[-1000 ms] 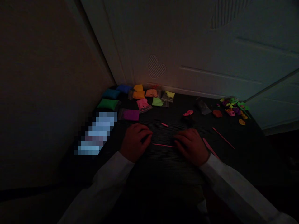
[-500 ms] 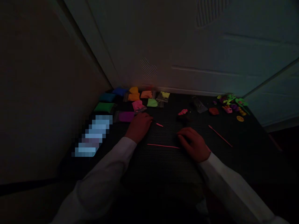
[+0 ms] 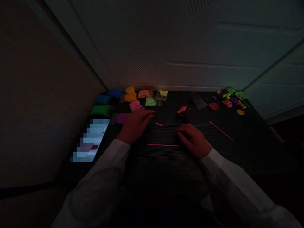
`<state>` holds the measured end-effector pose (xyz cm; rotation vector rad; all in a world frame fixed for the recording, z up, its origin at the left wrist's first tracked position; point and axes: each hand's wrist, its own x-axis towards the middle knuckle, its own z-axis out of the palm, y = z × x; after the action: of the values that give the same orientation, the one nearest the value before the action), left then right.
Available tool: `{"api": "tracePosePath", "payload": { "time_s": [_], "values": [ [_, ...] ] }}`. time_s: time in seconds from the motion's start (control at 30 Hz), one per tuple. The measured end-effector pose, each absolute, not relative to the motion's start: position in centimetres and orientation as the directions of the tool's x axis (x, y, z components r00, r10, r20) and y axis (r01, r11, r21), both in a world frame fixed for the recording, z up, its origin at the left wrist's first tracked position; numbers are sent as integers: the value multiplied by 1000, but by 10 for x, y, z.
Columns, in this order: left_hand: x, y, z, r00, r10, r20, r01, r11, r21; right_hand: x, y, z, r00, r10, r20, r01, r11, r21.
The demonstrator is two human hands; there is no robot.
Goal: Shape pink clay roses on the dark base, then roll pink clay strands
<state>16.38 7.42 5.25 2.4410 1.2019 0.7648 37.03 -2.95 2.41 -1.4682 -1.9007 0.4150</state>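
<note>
The scene is very dim. My left hand (image 3: 136, 124) reaches forward over the dark ribbed mat (image 3: 166, 158), fingers stretched out, beside a magenta clay bag (image 3: 122, 118) and just below a pink clay bag (image 3: 135, 105); it holds nothing. My right hand (image 3: 193, 139) lies palm down on the mat with fingers slightly bent, at the right end of a thin pink clay strand (image 3: 163, 145). A small pink clay bit (image 3: 158, 124) lies between the hands. A pink clay shape on a dark lump (image 3: 182, 110) sits just beyond my right hand.
Several coloured clay bags (image 3: 129, 95) are clustered at the back left by a white door (image 3: 190, 47). A long pink stick (image 3: 220, 130) lies to the right. Small clay figures (image 3: 230, 98) sit at the back right. A blurred lit screen (image 3: 91, 139) lies at the left.
My left hand has moved forward and left, from the middle of the mat up to the magenta and pink bags. My right hand has stayed by the strand. The view has tilted down.
</note>
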Motion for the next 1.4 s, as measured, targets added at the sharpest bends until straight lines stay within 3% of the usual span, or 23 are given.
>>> {"api": "tracePosePath", "payload": {
  "time_s": [0.17, 0.43, 0.7, 1.03, 1.4],
  "values": [
    [177, 89, 65, 527, 793, 305, 606, -603, 519, 371, -29, 24, -134, 946, 295, 718, 298, -629],
    [171, 101, 39, 574, 769, 282, 570, -622, 537, 370, -27, 24, -153, 953, 262, 716, 289, -635],
    [167, 100, 23, 631, 714, 303, 570, -691, 444, 367, -25, 26, -175, 960, 218, 724, 276, -632],
    [167, 96, 27, 665, 682, 306, 482, -704, 522, 368, -26, 27, -180, 964, 197, 724, 266, -637],
    [166, 102, 21, 650, 692, 315, 535, -710, 458, 368, -26, 27, -190, 964, 187, 735, 266, -623]
  ]
}}
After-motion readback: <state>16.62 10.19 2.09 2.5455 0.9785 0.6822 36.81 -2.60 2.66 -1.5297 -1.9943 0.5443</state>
